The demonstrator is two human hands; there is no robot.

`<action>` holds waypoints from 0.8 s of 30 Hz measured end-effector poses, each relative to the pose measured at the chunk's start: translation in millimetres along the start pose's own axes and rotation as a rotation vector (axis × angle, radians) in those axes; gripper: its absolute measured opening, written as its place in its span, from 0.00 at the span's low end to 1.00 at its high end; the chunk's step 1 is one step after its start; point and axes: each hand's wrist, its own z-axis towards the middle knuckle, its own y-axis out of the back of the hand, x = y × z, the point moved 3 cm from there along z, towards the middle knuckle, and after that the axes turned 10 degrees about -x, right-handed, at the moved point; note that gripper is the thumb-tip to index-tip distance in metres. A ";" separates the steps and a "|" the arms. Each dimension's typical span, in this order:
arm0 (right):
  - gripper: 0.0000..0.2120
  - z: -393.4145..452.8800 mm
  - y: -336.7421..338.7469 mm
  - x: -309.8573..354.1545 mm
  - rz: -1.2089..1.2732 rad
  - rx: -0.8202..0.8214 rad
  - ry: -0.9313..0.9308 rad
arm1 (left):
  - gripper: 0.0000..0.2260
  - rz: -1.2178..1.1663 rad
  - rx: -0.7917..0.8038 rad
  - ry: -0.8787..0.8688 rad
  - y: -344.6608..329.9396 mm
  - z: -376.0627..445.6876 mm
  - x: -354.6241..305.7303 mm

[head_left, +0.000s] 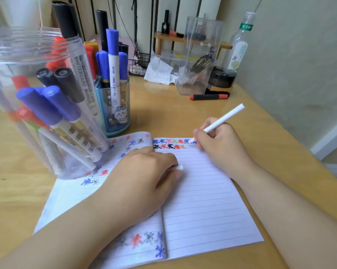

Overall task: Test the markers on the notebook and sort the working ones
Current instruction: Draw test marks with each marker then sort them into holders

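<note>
An open lined notebook (206, 200) lies on the wooden table, with rows of coloured star marks along the top of its right page. My right hand (220, 142) grips a thin white marker (224, 118), its tip touching the page at the end of the top row of marks. My left hand (142, 177) rests on the notebook's middle fold and holds a small white cap (179, 167) between its fingers. A clear plastic jar (37, 105) full of blue, red and black markers stands at the left. Behind it, a blue pen holder (118, 113) holds more markers.
A red-and-black marker (209, 97) lies on the table beyond the notebook. Behind it stand a clear acrylic box (200, 55), a plastic bottle (241, 43), a dark round tin (223, 77), crumpled paper (159, 69) and a small wooden shelf (163, 36). The wall runs along the right.
</note>
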 end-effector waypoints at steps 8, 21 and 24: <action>0.12 3.1 0.2 -4.9 -0.024 0.016 0.051 | 0.15 0.000 -0.022 -0.007 0.2 0.2 0.0; 0.12 2.3 -0.6 -3.1 -0.045 0.038 0.071 | 0.15 -0.017 -0.019 0.010 -1.0 -0.1 1.6; 0.12 1.9 -2.2 -3.4 -0.062 0.059 0.079 | 0.15 -0.020 -0.020 0.013 -1.9 -0.7 2.5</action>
